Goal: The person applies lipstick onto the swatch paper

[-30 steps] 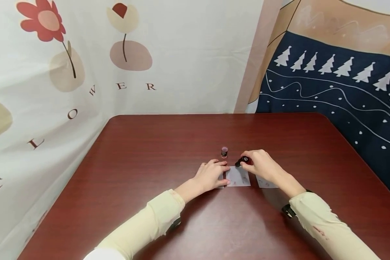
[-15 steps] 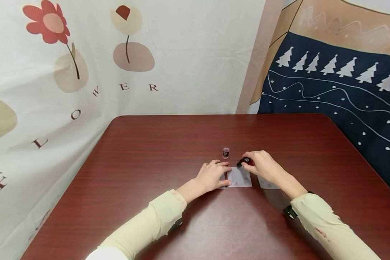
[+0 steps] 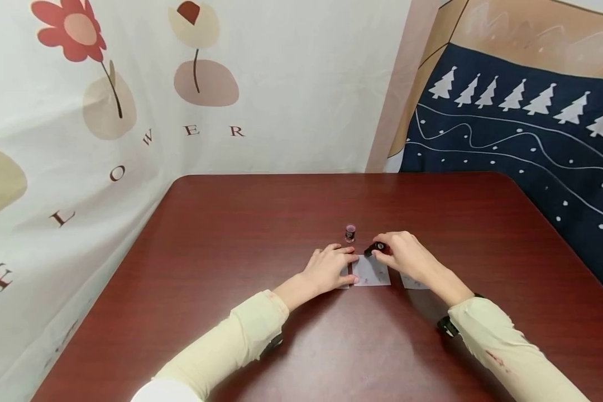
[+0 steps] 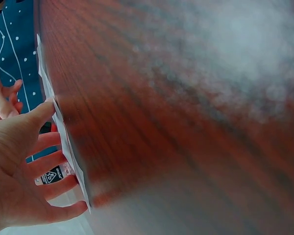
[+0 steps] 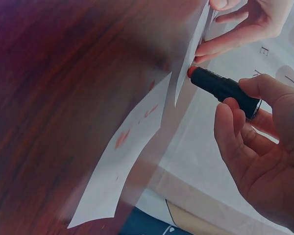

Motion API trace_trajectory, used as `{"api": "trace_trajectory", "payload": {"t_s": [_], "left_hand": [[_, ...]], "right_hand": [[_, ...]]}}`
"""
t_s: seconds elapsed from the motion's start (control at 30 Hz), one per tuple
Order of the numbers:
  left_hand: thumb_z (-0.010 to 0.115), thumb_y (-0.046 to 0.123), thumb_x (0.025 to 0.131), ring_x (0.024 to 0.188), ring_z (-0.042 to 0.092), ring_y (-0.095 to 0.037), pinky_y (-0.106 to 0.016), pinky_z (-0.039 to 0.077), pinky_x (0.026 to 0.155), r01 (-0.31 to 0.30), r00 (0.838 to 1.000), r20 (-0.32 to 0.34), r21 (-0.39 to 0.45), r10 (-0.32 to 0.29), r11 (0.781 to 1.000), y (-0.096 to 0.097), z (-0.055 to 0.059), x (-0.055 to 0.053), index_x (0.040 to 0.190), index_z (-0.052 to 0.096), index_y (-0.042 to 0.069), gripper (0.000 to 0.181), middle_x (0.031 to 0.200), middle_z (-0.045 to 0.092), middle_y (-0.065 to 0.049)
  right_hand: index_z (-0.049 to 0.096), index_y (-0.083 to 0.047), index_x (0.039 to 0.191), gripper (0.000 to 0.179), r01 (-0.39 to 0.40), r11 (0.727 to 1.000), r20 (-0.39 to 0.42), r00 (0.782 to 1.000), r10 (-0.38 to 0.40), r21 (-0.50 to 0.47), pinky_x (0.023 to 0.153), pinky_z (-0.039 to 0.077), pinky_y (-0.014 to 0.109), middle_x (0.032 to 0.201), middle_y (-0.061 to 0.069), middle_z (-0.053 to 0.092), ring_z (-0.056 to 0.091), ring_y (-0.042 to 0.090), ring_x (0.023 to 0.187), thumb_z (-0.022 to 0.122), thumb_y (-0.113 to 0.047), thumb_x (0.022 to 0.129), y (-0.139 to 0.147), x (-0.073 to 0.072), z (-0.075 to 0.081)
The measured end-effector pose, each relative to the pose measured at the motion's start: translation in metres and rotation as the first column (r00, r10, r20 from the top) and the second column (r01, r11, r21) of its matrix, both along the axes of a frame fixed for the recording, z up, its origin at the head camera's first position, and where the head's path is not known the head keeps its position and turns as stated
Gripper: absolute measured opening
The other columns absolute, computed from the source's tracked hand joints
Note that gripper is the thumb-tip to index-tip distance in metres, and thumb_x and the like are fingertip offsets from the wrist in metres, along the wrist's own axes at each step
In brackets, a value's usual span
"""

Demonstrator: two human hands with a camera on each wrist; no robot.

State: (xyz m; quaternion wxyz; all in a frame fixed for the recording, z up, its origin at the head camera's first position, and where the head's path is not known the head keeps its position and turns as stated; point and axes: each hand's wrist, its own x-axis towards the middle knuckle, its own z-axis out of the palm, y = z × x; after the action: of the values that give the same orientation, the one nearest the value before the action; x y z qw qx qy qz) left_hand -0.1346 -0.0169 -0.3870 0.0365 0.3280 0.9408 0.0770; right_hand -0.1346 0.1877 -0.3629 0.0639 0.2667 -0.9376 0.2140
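My right hand [image 3: 402, 255] pinches a black lipstick [image 5: 225, 88] between thumb and fingers. Its red tip [image 5: 192, 71] is right at the far edge of the middle white paper [image 3: 371, 272], which bears a few faint reddish marks. With fingers spread, my left hand [image 3: 326, 269] rests over a left paper [image 3: 344, 279], thumb and fingertips reaching the middle paper's edge. A third paper [image 5: 132, 142], with reddish smears on it, lies to the right, partly hidden by my right forearm in the head view.
Just beyond the papers stands a small pinkish clear cylinder [image 3: 350, 233] with a black label. The reddish-brown table [image 3: 231, 223] backs onto a white flower-print cloth [image 3: 291, 84]. A dark blue cloth with white trees [image 3: 522, 134] hangs at the right.
The head view has shifted slightly. The left hand stays in place, and the right hand keeps its pinch on the lipstick at the middle paper's far edge.
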Motion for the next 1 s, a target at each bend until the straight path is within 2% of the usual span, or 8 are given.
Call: {"api": "trace_trajectory", "payload": {"t_s": [0.3, 0.53, 0.8, 1.0], "left_hand": [[0.064, 0.046, 0.084, 0.126, 0.041, -0.024, -0.046, 0.040, 0.087, 0.003, 1.000, 0.008, 0.009, -0.003, 1.000, -0.0001, 0.0025, 0.0013, 0.129, 0.059, 0.022, 0.051, 0.138, 0.047, 0.004], [0.064, 0.046, 0.084, 0.125, 0.042, -0.024, -0.045, 0.041, 0.087, 0.007, 1.000, -0.004, 0.017, -0.007, 1.000, -0.0005, 0.0013, 0.0008, 0.128, 0.059, 0.022, 0.051, 0.138, 0.047, 0.004], [0.065, 0.046, 0.084, 0.125, 0.042, -0.023, -0.044, 0.041, 0.086, 0.005, 1.000, -0.007, 0.017, -0.005, 1.000, -0.0005, 0.0006, 0.0007, 0.128, 0.059, 0.022, 0.050, 0.137, 0.048, 0.004], [0.064, 0.045, 0.084, 0.126, 0.041, -0.023, -0.045, 0.041, 0.087, 0.006, 1.000, -0.002, 0.015, -0.006, 1.000, -0.0004, 0.0019, 0.0012, 0.129, 0.059, 0.022, 0.051, 0.138, 0.047, 0.004]], "right_hand": [[0.067, 0.004, 0.100, 0.024, 0.007, 1.000, -0.046, 0.999, -0.006, 0.014, 0.055, 0.046, 0.026, 0.086, 0.011, 0.067, 0.054, 0.013, 0.060, 0.070, -0.011, 0.081, 0.0000, 0.0008, 0.0003], [0.067, 0.005, 0.100, 0.025, -0.003, 1.000, -0.040, 0.999, 0.004, 0.016, 0.052, 0.043, 0.024, 0.086, 0.011, 0.067, 0.049, 0.009, 0.058, 0.070, -0.011, 0.081, 0.0012, 0.0026, 0.0005], [0.067, 0.004, 0.099, 0.024, -0.012, 1.000, -0.036, 0.999, 0.012, 0.016, 0.054, 0.044, 0.026, 0.088, 0.012, 0.067, 0.053, 0.014, 0.061, 0.069, -0.011, 0.081, 0.0017, 0.0036, 0.0000], [0.068, 0.005, 0.098, 0.022, -0.021, 1.000, -0.056, 0.998, 0.021, 0.012, 0.052, 0.043, 0.025, 0.086, 0.011, 0.067, 0.050, 0.011, 0.058, 0.069, -0.009, 0.080, 0.0009, 0.0047, 0.0005]]}}
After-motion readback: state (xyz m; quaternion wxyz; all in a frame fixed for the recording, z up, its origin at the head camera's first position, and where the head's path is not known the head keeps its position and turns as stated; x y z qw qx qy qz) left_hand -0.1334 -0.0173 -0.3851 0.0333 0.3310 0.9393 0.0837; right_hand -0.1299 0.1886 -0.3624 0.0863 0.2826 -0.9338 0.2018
